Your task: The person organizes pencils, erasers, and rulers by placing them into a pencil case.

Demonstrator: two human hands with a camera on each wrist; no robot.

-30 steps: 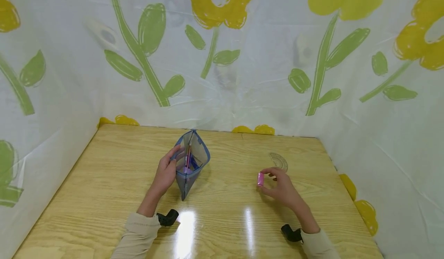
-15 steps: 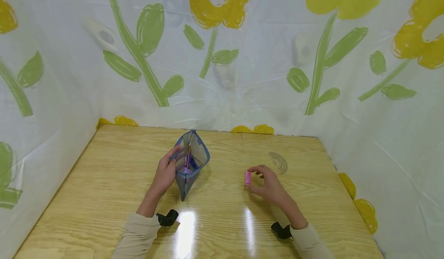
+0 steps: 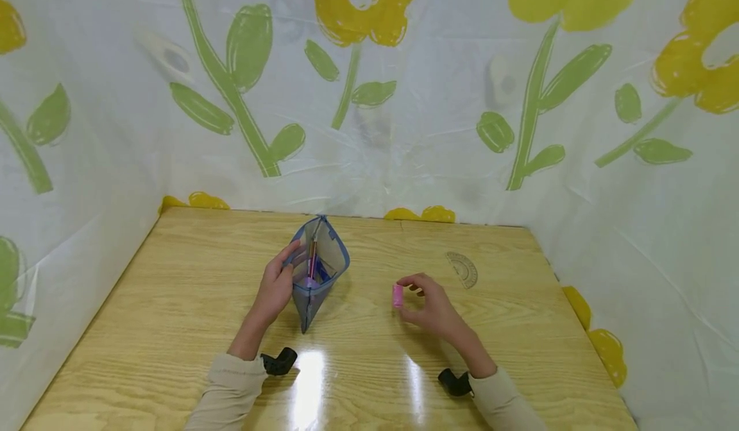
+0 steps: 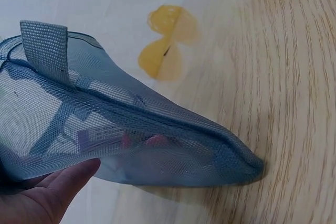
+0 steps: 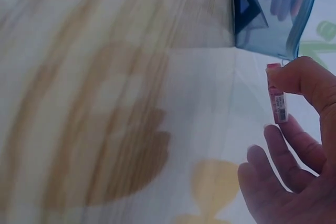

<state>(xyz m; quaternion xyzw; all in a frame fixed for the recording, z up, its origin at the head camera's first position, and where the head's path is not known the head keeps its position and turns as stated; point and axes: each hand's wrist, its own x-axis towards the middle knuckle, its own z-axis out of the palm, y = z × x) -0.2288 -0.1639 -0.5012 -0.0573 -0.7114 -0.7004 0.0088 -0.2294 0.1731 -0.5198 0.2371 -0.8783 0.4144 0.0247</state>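
Observation:
My left hand grips the near left rim of a blue mesh pencil pouch, fingers inside its mouth. The pouch gapes upward, its base on the table. Pencils and a dark blue triangular piece show inside it. In the left wrist view, the pouch's mesh side blurs its contents. Thumb and fingers of my right hand pinch a small pink eraser above the table, right of the pouch. A barcode label on the eraser shows in the right wrist view.
A clear protractor lies on the wooden table beyond my right hand. White flowered sheeting walls the table at the back and both sides. Black wrist mounts stick out from both cuffs.
My right hand has carried the eraser left across the table, closer to the pouch. The left hand and the pouch have stayed in place.

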